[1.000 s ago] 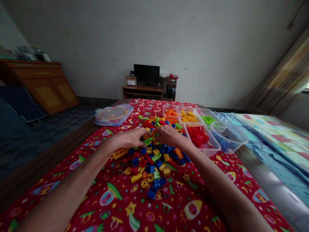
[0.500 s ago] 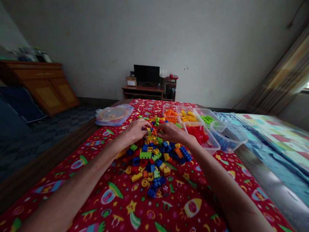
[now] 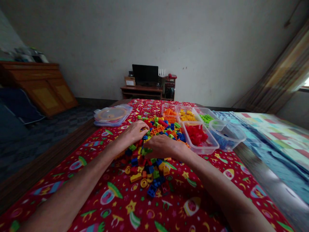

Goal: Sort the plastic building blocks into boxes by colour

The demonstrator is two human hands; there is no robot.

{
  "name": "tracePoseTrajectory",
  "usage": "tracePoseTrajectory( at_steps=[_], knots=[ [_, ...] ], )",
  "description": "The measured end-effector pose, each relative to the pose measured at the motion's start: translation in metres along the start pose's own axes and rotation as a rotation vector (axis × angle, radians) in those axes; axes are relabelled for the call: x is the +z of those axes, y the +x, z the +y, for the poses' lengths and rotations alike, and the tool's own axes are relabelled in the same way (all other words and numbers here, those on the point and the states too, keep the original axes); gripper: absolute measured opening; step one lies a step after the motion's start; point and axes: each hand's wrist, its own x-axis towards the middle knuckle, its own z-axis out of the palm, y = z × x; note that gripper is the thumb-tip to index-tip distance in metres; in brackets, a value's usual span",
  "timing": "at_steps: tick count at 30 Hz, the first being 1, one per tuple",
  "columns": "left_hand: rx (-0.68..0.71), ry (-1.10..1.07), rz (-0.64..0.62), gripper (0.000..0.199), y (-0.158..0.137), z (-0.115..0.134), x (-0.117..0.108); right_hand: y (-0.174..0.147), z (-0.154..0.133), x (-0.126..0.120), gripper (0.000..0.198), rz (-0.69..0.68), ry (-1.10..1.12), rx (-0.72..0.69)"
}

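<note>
A heap of mixed toy building bricks (image 3: 154, 172) lies on a red patterned tablecloth (image 3: 101, 209). My left hand (image 3: 135, 132) rests at the left of the heap, fingers loosely curled; a gap shows between thumb and forefinger, with nothing visible in it. My right hand (image 3: 164, 145) lies across the middle of the heap, palm down, hiding the bricks under it. Its thumb and fingers close around a green brick (image 3: 145, 150), partly covered by the fingers. Orange brick pieces (image 3: 157, 130) lie just beyond the right hand.
Right of the heap stand clear plastic tubs: one of red bricks (image 3: 196, 135), others of orange bricks (image 3: 170, 112), yellow bricks (image 3: 187, 115), green bricks (image 3: 206, 118) and blue bricks (image 3: 225, 132). Stacked clear lids (image 3: 112, 115) lie at left. A bed (image 3: 272, 138) adjoins the table.
My right hand has moved from the heap's far side toward me and slightly left, onto the green brick. My left hand has hardly moved. The view has shifted slightly.
</note>
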Motion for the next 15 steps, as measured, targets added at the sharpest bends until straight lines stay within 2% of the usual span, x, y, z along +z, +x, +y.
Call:
tracePoseTrajectory(
  at_steps=[5, 8, 10, 13, 15],
  knots=[
    [0.09, 0.005, 0.009, 0.032, -0.006, -0.01, 0.03, -0.019, 0.042, -0.017, 0.025, 0.227, 0.083, 0.19],
    [0.09, 0.018, 0.031, 0.04, -0.014, -0.011, 0.045, -0.039, 0.078, -0.025, 0.02, 0.247, 0.1, 0.354],
    [0.102, 0.045, 0.045, 0.042, -0.019, -0.009, 0.048, -0.052, 0.108, -0.028, 0.021, 0.29, 0.119, 0.475],
    [0.12, 0.097, 0.038, 0.044, -0.022, -0.004, 0.044, -0.072, 0.159, -0.033, 0.024, 0.48, 0.126, 0.702],
    [0.105, 0.129, 0.02, 0.045, -0.022, -0.001, 0.04, -0.084, 0.192, -0.037, 0.026, 0.558, 0.13, 0.863]
  ],
)
